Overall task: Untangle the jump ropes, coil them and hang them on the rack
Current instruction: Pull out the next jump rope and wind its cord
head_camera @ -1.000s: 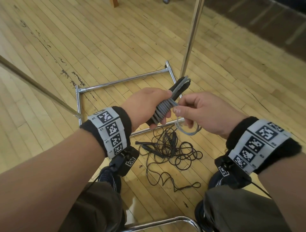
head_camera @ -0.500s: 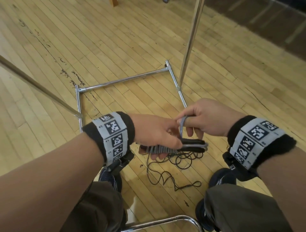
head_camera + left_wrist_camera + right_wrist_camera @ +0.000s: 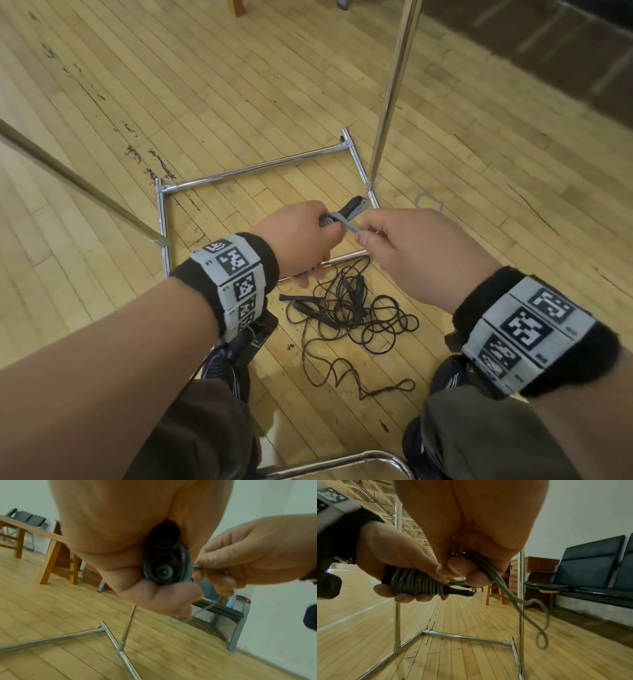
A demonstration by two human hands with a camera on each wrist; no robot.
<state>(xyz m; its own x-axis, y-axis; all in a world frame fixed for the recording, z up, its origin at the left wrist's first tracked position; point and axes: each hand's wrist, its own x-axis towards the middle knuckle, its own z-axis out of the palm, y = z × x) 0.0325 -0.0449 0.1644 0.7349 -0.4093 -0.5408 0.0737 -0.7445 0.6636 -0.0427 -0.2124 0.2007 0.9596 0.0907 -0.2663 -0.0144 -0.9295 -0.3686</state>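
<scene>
My left hand [image 3: 301, 240] grips the two black handles [image 3: 354, 209] of a grey jump rope, whose cord [image 3: 416, 583] is wound in several turns around them. My right hand [image 3: 394, 246] pinches the free grey cord [image 3: 346, 224] just right of the handles; its loose end hangs in a loop [image 3: 542, 626] below. A second, dark jump rope [image 3: 356, 315] lies tangled on the floor between my feet. The chrome rack [image 3: 394, 85] stands ahead, its upright pole rising from a rectangular base [image 3: 253, 169].
A slanted chrome bar [image 3: 78, 181] crosses at the left. A chrome tube [image 3: 329, 462] curves near my knees. Dark bench seats [image 3: 590, 563] line the right wall, and wooden stools and a table [image 3: 51, 545] stand farther back on the wooden floor.
The left hand lifted the wound handles from near the floor and tilted them away. The right hand moved up with them, drawing the cord over the bundle.
</scene>
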